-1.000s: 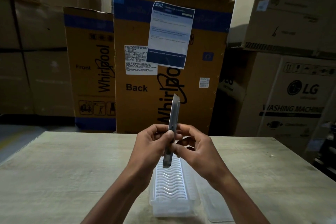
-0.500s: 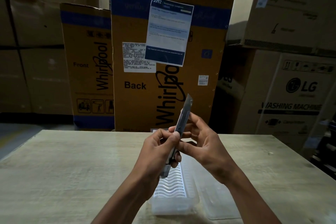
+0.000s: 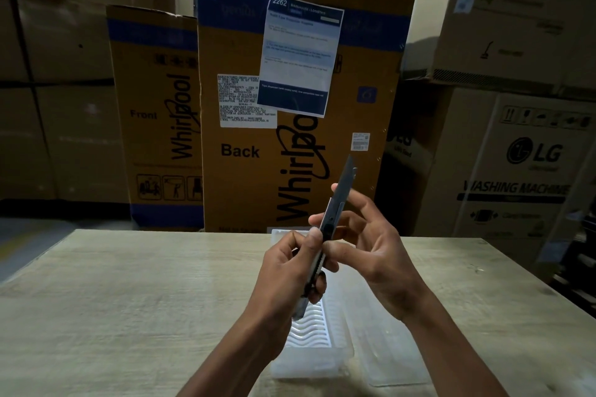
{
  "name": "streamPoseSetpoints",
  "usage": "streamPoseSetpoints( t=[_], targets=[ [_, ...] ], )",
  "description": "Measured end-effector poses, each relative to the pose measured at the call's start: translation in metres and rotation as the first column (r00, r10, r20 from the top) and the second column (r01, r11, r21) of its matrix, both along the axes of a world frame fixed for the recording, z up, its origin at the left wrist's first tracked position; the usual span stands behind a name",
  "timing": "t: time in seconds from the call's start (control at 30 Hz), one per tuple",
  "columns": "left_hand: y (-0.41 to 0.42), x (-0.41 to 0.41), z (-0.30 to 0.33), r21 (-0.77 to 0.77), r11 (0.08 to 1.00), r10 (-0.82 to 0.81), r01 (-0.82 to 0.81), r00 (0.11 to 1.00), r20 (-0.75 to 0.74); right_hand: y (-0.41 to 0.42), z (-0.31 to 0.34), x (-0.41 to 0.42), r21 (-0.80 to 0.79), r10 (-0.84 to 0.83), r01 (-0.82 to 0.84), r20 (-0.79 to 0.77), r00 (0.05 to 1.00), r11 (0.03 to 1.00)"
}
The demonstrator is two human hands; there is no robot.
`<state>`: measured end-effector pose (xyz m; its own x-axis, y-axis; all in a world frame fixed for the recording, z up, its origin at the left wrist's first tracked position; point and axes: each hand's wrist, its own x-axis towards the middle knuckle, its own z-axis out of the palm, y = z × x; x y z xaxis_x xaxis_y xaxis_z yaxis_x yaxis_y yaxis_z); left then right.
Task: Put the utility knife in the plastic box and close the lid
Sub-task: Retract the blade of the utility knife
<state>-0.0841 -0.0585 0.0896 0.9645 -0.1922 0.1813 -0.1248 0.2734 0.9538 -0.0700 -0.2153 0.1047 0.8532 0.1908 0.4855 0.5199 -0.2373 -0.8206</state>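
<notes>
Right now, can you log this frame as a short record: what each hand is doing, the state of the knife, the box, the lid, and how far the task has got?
left hand: grips the lower handle of the grey metal utility knife
right hand: fingers on the knife's middle, near the slider
knife: held above the table, tip up and tilted right, blade out
clear ribbed plastic box: open on the pale wooden table, under the hands
clear flat lid: off, lying right of the box
task: knife not yet in box
</notes>
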Motion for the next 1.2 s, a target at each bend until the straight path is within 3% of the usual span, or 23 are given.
streamPoseSetpoints(
  t=[1.2],
  targets=[
    [-0.011,-0.001,-0.012,0.086,0.995,0.037,-0.041,0.998,0.044,-0.012,0.005,0.001,0.056,-0.062,0.059,0.043,0.997,0.997]
  ],
)
